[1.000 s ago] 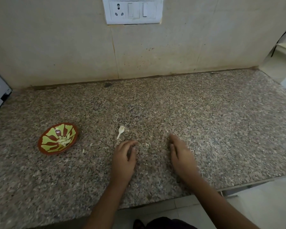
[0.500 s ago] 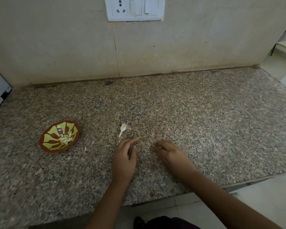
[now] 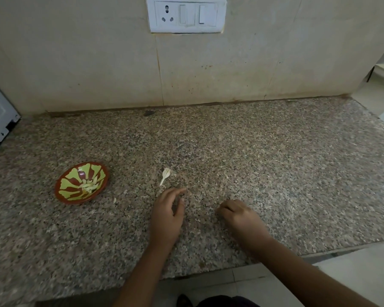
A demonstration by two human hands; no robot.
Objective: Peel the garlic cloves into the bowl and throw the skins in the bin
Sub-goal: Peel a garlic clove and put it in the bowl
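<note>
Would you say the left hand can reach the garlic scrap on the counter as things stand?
Probably yes: the left hand lies just short of the garlic scrap, with only bare counter between them.

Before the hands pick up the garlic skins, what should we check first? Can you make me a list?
1. The bowl stands upright on the countertop with peeled cloves inside: ok.
2. The garlic stalk scrap lies on the countertop beyond the left hand, not picked up: not ok.
3. A small skin flake lies beside the bowl, not picked up: not ok.
4. The left hand is free, fingers relaxed, holding nothing: ok.
5. The right hand has curled fingers; whether skins are inside: cannot tell.
6. The bin is close by: cannot tell, none in view.
</note>
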